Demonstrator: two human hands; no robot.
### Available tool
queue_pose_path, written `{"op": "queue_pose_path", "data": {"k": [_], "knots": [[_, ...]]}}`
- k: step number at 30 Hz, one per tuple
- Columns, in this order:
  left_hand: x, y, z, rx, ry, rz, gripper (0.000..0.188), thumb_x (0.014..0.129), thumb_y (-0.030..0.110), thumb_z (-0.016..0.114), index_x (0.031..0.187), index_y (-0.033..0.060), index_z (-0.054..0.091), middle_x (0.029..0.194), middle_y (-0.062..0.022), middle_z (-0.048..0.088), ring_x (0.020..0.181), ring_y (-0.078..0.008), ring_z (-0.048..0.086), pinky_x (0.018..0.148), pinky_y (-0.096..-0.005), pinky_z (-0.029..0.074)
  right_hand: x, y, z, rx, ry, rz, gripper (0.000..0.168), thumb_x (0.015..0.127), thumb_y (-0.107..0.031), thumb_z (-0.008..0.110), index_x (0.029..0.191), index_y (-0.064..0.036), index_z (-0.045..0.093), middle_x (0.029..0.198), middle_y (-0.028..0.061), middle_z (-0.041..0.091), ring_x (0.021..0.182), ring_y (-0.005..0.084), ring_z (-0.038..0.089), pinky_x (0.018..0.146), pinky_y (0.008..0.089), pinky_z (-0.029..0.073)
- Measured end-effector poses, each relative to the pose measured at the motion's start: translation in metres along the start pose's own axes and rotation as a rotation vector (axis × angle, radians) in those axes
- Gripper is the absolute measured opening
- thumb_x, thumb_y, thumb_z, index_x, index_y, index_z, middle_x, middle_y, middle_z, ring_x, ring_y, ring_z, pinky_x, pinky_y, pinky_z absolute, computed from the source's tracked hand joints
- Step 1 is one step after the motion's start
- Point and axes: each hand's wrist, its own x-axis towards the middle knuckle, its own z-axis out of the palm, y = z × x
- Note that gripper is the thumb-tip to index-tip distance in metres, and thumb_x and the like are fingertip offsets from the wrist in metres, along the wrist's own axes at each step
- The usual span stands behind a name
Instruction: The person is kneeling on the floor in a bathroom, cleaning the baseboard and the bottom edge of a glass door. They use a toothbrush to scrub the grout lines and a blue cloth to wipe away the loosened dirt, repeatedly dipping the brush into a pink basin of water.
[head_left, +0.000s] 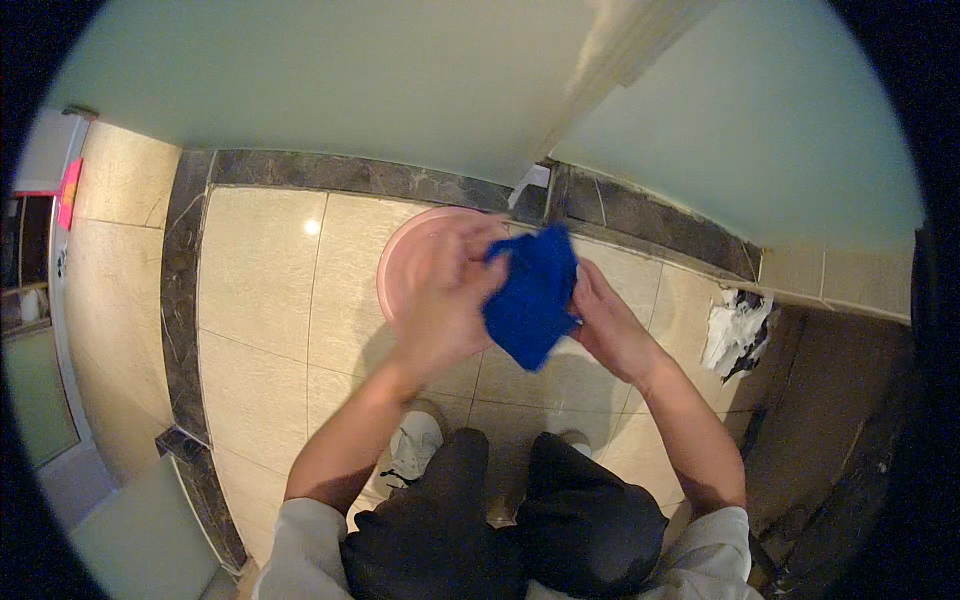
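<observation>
A blue cloth (531, 296), folded or bunched up, is held in the air in front of me. My right hand (611, 326) grips its right edge, with part of the fingers hidden behind it. My left hand (450, 300) is blurred by motion at the cloth's left edge; whether it holds the fabric cannot be made out. Below my left hand, a round pink basin (397, 262) stands on the tiled floor, partly covered by that hand. What the basin holds is unclear.
Frosted glass panels (337, 82) rise ahead from a dark stone curb (337, 169). Beige floor tiles (255, 277) spread around my white shoe (415, 442). A torn white patch (739, 330) shows at right, beside a dark brown surface (810, 382). At far left is a doorway frame (64, 337).
</observation>
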Motion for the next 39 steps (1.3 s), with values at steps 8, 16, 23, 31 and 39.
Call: {"op": "queue_pose_path", "data": {"k": [8, 16, 23, 31, 39], "knots": [[0.006, -0.02, -0.003, 0.197, 0.223, 0.161, 0.039, 0.086, 0.008, 0.069, 0.121, 0.0013, 0.054, 0.096, -0.0113, 0.063, 0.083, -0.0164, 0.064, 0.07, -0.028, 0.052, 0.01, -0.014, 0.024, 0.125, 0.074, 0.12, 0.029, 0.093, -0.027, 0.066, 0.11, -0.004, 0.064, 0.091, 0.0005, 0.066, 0.079, 0.0079, 0.06, 0.071, 0.0238, 0.049], [0.014, -0.003, -0.048, 0.294, 0.592, -0.048, 0.037, 0.089, 0.021, 0.068, 0.119, 0.0041, 0.055, 0.094, -0.0104, 0.064, 0.076, -0.0174, 0.064, 0.065, -0.0291, 0.051, 0.061, -0.012, -0.004, -0.072, 0.517, -0.276, 0.014, 0.096, -0.017, 0.06, 0.102, -0.004, 0.064, 0.09, 0.0031, 0.068, 0.076, 0.0101, 0.061, 0.07, 0.0268, 0.05], [-0.033, -0.078, -0.133, 0.877, 0.581, -0.275, 0.04, 0.09, 0.032, 0.065, 0.116, 0.0032, 0.057, 0.09, -0.0128, 0.066, 0.073, -0.0216, 0.064, 0.066, -0.0335, 0.051, 0.142, 0.0, 0.014, -0.274, 0.683, -0.167, 0.009, 0.096, -0.01, 0.049, 0.1, -0.005, 0.056, 0.087, 0.0025, 0.059, 0.074, 0.0143, 0.056, 0.062, 0.0309, 0.047], [-0.052, -0.104, -0.146, 0.304, 0.571, -0.315, 0.021, 0.094, 0.023, 0.062, 0.102, 0.0033, 0.063, 0.082, -0.0034, 0.065, 0.069, -0.0108, 0.058, 0.063, -0.0257, 0.049, 0.143, -0.041, 0.043, 0.544, 0.428, -0.194, 0.03, 0.086, 0.006, 0.04, 0.114, 0.005, 0.047, 0.114, 0.0175, 0.057, 0.101, 0.0296, 0.063, 0.092, 0.0402, 0.056], [-0.039, -0.082, -0.14, 0.108, 0.606, -0.35, 0.017, 0.097, 0.02, 0.057, 0.104, 0.0061, 0.063, 0.087, -0.0005, 0.063, 0.078, -0.0069, 0.055, 0.069, -0.0228, 0.047, 0.168, -0.002, 0.036, 0.409, 0.379, -0.355, 0.025, 0.084, 0.008, 0.048, 0.108, 0.003, 0.055, 0.109, 0.0122, 0.06, 0.099, 0.0246, 0.063, 0.095, 0.0363, 0.054]]}}
